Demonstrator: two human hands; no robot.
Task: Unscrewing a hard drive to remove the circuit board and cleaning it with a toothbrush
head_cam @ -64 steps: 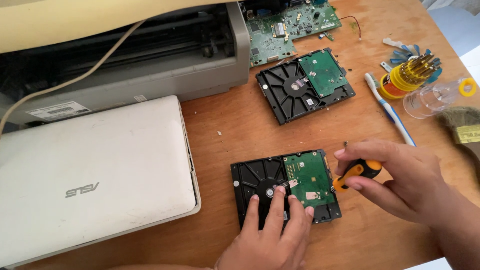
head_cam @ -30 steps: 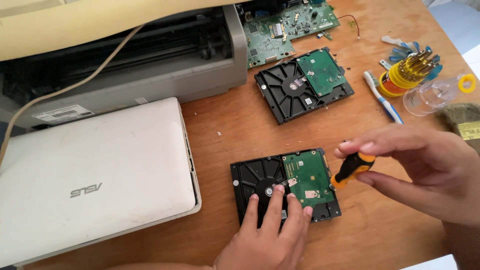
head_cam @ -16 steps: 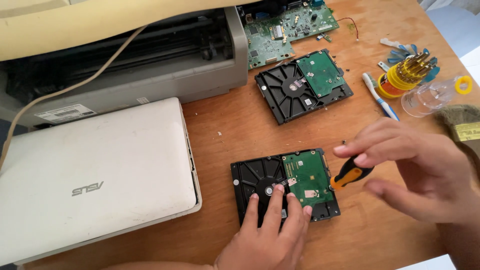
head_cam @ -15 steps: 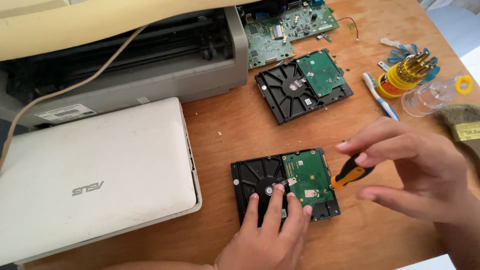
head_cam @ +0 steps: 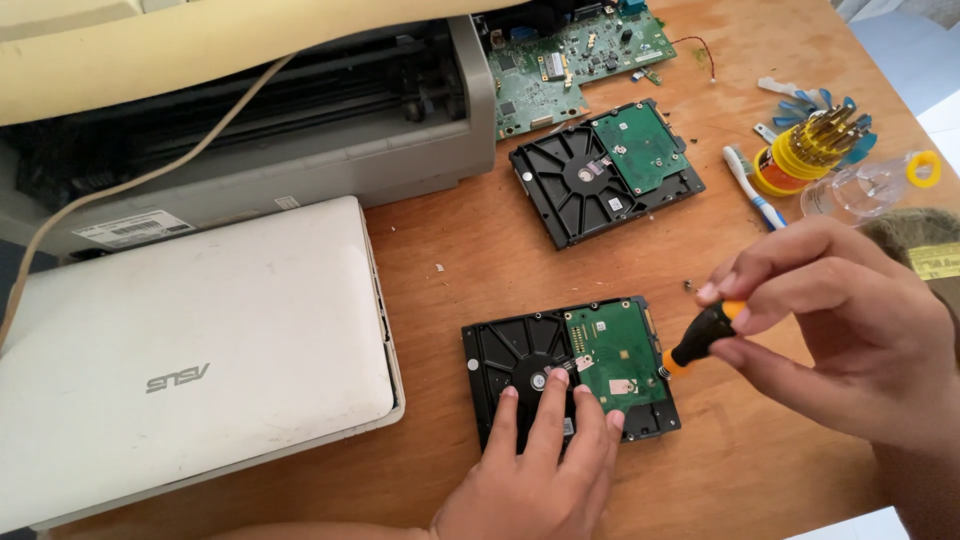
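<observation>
A black hard drive (head_cam: 520,352) with a green circuit board (head_cam: 617,350) lies face down near the table's front edge. My left hand (head_cam: 545,465) presses flat on it, fingers spread over the black casing and the board's lower edge. My right hand (head_cam: 845,325) pinches a small black-and-orange screwdriver (head_cam: 700,337), whose tip touches the right edge of the green board. A second hard drive (head_cam: 603,168) of the same kind lies further back, untouched.
A closed white laptop (head_cam: 190,360) sits at left, a grey printer (head_cam: 250,110) behind it with a beige cable. A loose green circuit board (head_cam: 570,55) lies at the back. A yellow screwdriver-bit holder (head_cam: 805,150), a toothbrush (head_cam: 752,185) and a clear container (head_cam: 865,190) stand at right.
My right hand has turned and shifted its fingers on the screwdriver, which stays at the board's right edge. My left hand remains pressed on the drive.
</observation>
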